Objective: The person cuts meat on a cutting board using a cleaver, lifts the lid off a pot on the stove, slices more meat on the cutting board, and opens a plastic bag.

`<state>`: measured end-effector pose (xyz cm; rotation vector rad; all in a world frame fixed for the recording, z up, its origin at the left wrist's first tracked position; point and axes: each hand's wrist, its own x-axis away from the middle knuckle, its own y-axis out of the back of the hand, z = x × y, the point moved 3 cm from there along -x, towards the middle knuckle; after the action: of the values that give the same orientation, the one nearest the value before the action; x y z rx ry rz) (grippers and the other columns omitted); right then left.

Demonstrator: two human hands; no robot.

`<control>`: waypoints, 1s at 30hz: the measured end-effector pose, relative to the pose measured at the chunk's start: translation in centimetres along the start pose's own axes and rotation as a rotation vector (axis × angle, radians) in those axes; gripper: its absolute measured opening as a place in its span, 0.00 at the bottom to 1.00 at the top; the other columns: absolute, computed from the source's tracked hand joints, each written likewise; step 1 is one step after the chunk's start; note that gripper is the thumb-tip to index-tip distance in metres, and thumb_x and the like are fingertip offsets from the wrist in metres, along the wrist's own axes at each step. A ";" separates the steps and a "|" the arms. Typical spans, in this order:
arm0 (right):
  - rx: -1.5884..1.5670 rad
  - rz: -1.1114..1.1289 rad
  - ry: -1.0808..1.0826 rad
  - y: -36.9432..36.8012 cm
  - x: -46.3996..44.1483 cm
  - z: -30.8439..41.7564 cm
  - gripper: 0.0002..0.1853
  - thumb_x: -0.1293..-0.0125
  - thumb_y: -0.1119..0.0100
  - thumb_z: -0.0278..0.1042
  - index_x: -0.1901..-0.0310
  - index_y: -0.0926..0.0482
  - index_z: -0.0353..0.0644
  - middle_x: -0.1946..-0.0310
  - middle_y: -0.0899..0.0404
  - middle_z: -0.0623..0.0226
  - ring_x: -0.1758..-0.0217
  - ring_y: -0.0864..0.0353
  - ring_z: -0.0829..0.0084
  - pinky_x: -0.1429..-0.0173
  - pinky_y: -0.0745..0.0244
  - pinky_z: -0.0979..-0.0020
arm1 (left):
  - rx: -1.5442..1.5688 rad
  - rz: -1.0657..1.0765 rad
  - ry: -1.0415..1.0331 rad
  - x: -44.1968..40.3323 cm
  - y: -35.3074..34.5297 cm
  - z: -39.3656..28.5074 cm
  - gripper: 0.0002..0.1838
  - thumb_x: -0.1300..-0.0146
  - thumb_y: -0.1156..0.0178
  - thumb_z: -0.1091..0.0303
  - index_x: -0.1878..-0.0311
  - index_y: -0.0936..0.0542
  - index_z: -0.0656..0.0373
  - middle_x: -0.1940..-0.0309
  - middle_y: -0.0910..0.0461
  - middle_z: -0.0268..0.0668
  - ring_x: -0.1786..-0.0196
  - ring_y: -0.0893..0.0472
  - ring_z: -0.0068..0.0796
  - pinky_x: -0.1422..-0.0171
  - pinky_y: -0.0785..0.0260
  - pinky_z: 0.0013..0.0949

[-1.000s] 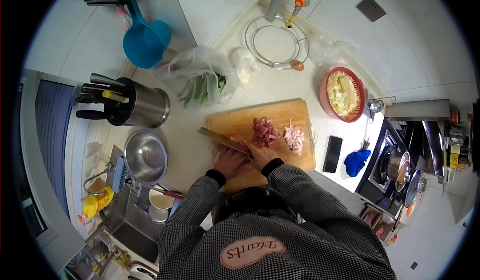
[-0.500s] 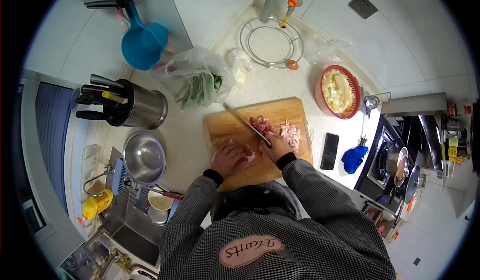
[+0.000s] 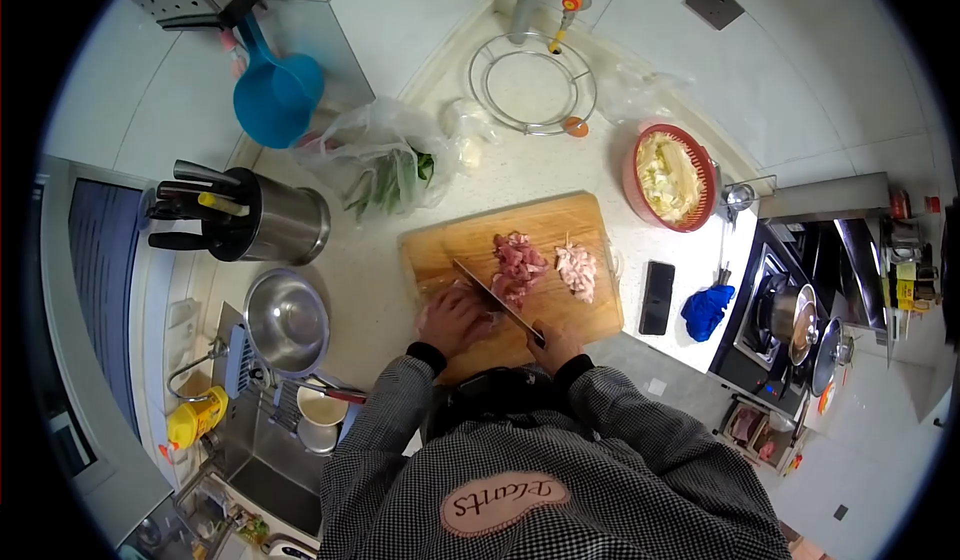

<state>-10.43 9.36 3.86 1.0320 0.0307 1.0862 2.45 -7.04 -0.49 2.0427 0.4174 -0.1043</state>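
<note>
A wooden cutting board [image 3: 440, 242] lies on the counter in front of me. My left hand [image 3: 448, 317] presses down on a piece of raw meat [image 3: 486, 326] at the board's left, fingers curled over it and partly covering it. A kitchen knife [image 3: 495, 298] is gripped in my right hand [image 3: 560, 346] near the board's front edge. Its blade runs diagonally up and left, close to the fingers of my left hand. Beyond the blade lies a heap of cut red meat [image 3: 521, 260], with a separate heap of pale, fatty pieces [image 3: 576, 270] to its right.
Behind the board are a plastic bag with green leaves [image 3: 390, 175] and a wire ring stand [image 3: 530, 85]. On the right sit a red basket of cut vegetables [image 3: 668, 182], a phone [image 3: 657, 298] and a blue cloth [image 3: 708, 312]. Leftward stand a knife block [image 3: 285, 215] and metal bowl [image 3: 288, 320].
My right hand has drawn the knife toward me, down and slightly right, so the blade sits nearer my left hand. The red heap spreads farther toward me. My left hand stays on the meat.
</note>
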 end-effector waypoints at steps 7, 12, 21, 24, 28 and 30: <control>-0.044 0.005 0.072 -3.5 -6.7 3.2 0.14 0.40 0.47 0.41 0.57 0.25 0.42 0.70 0.23 0.47 0.63 0.23 0.48 0.60 0.29 0.53 | -0.014 -0.018 -0.035 0.4 -0.8 -0.1 0.15 0.51 0.36 0.60 0.60 0.23 0.53 0.56 0.25 0.34 0.47 0.30 0.38 0.39 0.40 0.44; 0.012 -0.008 0.046 -0.6 -7.2 3.6 0.12 0.42 0.45 0.41 0.60 0.24 0.43 0.70 0.22 0.51 0.64 0.23 0.48 0.59 0.28 0.53 | 0.005 -0.033 -0.041 0.1 -0.8 0.1 0.16 0.53 0.36 0.60 0.60 0.23 0.53 0.57 0.25 0.33 0.48 0.29 0.37 0.40 0.39 0.43; -0.054 0.006 -0.061 1.2 -1.0 0.0 0.11 0.42 0.45 0.44 0.67 0.22 0.45 0.73 0.22 0.48 0.67 0.23 0.47 0.61 0.29 0.51 | -0.064 -0.072 -0.015 -0.1 0.0 -0.7 0.13 0.51 0.38 0.60 0.60 0.22 0.50 0.57 0.24 0.28 0.49 0.29 0.31 0.41 0.39 0.40; -0.068 0.017 -0.076 0.3 0.3 -0.5 0.11 0.42 0.44 0.42 0.69 0.23 0.42 0.76 0.24 0.50 0.70 0.24 0.48 0.65 0.30 0.53 | -0.065 -0.054 0.001 -0.1 0.0 -0.8 0.13 0.50 0.38 0.60 0.61 0.22 0.50 0.57 0.24 0.28 0.49 0.29 0.32 0.41 0.39 0.41; -0.093 0.002 -0.081 -0.6 0.2 -0.5 0.12 0.41 0.45 0.42 0.69 0.26 0.40 0.79 0.25 0.51 0.72 0.25 0.49 0.67 0.32 0.54 | -0.027 -0.061 0.001 0.1 -0.1 -0.7 0.15 0.54 0.34 0.62 0.62 0.22 0.52 0.55 0.25 0.33 0.48 0.30 0.36 0.41 0.39 0.43; -0.093 0.042 -0.094 -0.8 -0.2 -0.4 0.12 0.41 0.45 0.42 0.67 0.25 0.41 0.78 0.25 0.51 0.71 0.24 0.49 0.66 0.31 0.54 | -0.023 -0.072 -0.006 0.1 -0.4 -0.4 0.15 0.54 0.34 0.61 0.62 0.22 0.52 0.56 0.25 0.33 0.48 0.30 0.36 0.42 0.39 0.43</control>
<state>-10.15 9.43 2.99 1.0019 -0.1165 1.0662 2.38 -6.46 -0.65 2.0046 0.4865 -0.1490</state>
